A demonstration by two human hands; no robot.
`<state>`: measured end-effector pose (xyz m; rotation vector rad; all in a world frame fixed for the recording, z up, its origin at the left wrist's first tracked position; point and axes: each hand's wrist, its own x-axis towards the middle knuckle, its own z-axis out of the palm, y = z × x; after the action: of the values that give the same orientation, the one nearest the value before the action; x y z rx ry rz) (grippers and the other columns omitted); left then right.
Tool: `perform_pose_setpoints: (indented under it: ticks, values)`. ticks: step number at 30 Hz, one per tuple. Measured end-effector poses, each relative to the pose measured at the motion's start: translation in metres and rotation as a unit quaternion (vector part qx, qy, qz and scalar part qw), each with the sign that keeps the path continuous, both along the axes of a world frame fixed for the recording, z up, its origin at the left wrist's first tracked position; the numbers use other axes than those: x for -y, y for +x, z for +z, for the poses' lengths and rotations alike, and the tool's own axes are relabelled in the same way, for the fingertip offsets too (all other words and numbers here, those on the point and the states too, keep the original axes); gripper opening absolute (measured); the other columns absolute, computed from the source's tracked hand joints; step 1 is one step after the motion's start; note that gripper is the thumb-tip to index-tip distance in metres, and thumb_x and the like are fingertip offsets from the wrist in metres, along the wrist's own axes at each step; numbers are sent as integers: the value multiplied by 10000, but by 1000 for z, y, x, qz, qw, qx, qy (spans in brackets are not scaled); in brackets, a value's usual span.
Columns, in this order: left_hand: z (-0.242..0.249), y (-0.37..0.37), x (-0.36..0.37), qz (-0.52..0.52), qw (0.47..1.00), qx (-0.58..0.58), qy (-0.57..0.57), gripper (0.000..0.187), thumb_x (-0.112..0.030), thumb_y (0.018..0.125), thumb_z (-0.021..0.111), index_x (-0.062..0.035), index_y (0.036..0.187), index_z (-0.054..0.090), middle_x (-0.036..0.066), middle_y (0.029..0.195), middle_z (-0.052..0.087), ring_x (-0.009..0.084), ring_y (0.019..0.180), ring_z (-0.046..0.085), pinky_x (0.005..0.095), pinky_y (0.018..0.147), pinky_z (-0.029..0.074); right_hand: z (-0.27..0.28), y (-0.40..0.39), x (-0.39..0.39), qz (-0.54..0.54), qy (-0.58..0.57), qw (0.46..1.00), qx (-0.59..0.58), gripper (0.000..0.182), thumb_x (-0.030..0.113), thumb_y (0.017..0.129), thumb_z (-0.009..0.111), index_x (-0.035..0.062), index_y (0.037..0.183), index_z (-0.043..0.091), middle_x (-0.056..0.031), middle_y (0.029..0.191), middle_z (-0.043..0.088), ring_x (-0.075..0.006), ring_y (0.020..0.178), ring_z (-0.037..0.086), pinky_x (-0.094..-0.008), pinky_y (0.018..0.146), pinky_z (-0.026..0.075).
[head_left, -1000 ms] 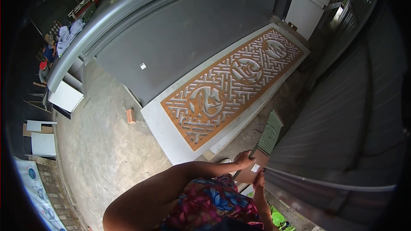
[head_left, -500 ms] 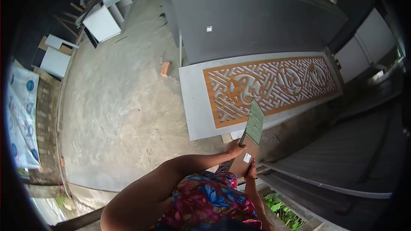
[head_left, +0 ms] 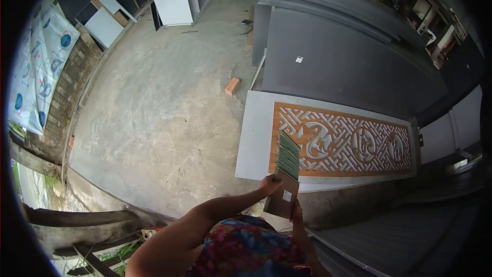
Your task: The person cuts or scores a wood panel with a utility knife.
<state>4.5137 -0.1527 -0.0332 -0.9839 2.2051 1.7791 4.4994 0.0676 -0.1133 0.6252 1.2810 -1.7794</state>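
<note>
A stack of brown sample boards (head_left: 281,201) is held before my body, with a white label on the top face. Its far part fans out into a row of thin green edges (head_left: 288,155), which overlap the carved panel in this view. My left hand (head_left: 268,185) grips the left side, thumb over the top. On the right side, nearer my body, my right hand (head_left: 297,211) is closed around the lower edge, its fingers partly hidden.
A wooden lattice panel (head_left: 338,171) with round carved motifs lies on a white board (head_left: 254,123). Large dark grey sheets (head_left: 348,56) lean behind it. A brick (head_left: 232,86) sits on the concrete floor (head_left: 154,107). White boards (head_left: 172,6) stand at the back left, and a printed sheet (head_left: 43,61) hangs left.
My view has turned left, so the room shifts right and down in the picture. Both hands keep hold of the sample boards, which now tilt slightly left at the far end.
</note>
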Motion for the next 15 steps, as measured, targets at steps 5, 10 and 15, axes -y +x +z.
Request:
perform_pose_setpoints:
  ticks: [5, 10, 15]
  values:
    - [-4, 26, 37, 74, 997, 21, 11, 474, -393, 665, 621, -34, 972, 583, 183, 907, 613, 315, 867, 589, 390, 745, 455, -13, -4, 38, 68, 13, 998, 11, 614, 472, 807, 520, -1, 1192, 452, -103, 1100, 534, -233, 950, 548, -345, 822, 450]
    - [-17, 44, 112, 111, 993, 30, 18, 522, -414, 658, 628, -1, 974, 577, 197, 914, 611, 320, 887, 585, 391, 760, 450, -53, -3, 101, 114, 71, 989, -55, 725, 514, 745, 584, -88, 1133, 476, -118, 1047, 559, -220, 925, 544, -308, 780, 440]
    - [-57, 66, 198, 145, 980, -60, 120, 250, -183, 734, 648, -20, 920, 616, 91, 820, 643, 143, 728, 591, 290, 642, 464, -62, 33, 188, 131, 185, 973, -52, 552, 438, 808, 550, -11, 1128, 527, -81, 999, 576, -144, 839, 565, -286, 753, 463]
